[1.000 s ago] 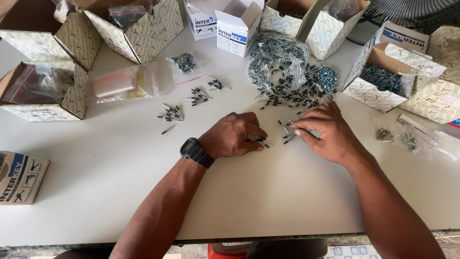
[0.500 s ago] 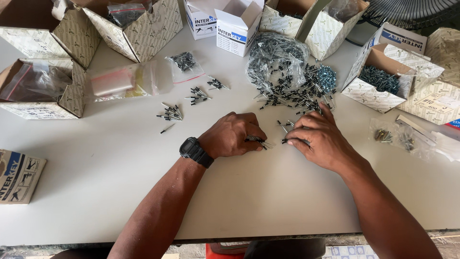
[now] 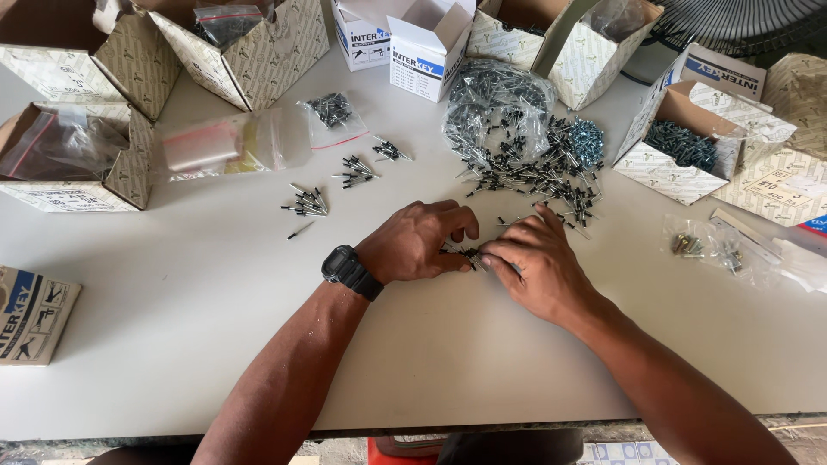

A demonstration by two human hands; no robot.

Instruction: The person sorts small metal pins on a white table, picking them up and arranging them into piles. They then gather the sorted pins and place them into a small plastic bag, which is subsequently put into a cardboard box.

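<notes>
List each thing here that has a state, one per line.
left hand: fingers pinched on small rivets
right hand: fingertips on the same rivets
rivets: bunched between both hands
loose pile: spilled beside its bag
box of screws: open
small bag: sealed, lying flat

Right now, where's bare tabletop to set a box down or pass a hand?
Bare: the near-left table, between the flat carton at the left edge and the left hand; also the near strip under both forearms. Crowded: the far side, with open boxes, the loose rivet pile, and small bags beyond the right hand.
</notes>
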